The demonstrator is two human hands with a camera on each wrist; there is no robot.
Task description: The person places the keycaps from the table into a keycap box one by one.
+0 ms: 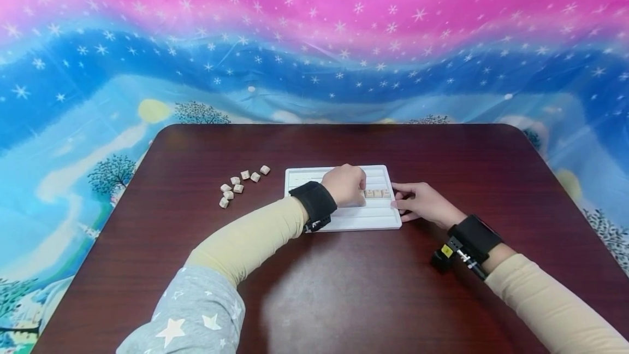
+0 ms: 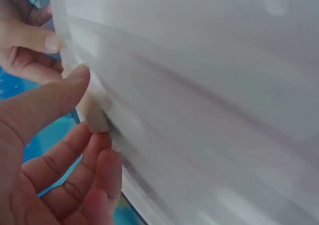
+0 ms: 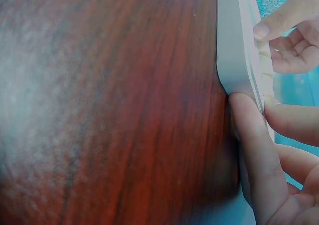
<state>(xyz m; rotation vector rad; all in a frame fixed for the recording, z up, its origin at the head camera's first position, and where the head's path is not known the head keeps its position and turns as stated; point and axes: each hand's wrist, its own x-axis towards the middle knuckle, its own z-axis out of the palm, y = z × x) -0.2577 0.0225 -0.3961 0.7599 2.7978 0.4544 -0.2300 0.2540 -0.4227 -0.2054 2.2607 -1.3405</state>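
Observation:
A white ridged tray point(image 1: 354, 223) lies on the table, with a short row of beige keycaps point(image 1: 377, 193) along one channel at its right side. Over the tray's middle, my left hand point(image 1: 345, 184) pinches a small beige keycap point(image 2: 96, 116) at the end of that row, between thumb and fingertips in the left wrist view. My right hand point(image 1: 426, 204) grips the tray's right edge. In the right wrist view its fingers point(image 3: 256, 155) lie along the tray's outer corner. My left hand hides part of the row in the head view.
Several loose beige keycaps point(image 1: 238, 188) are scattered on the dark wooden table point(image 1: 196, 245) left of the tray. A patterned cloth point(image 1: 314, 42) hangs behind the table's far edge.

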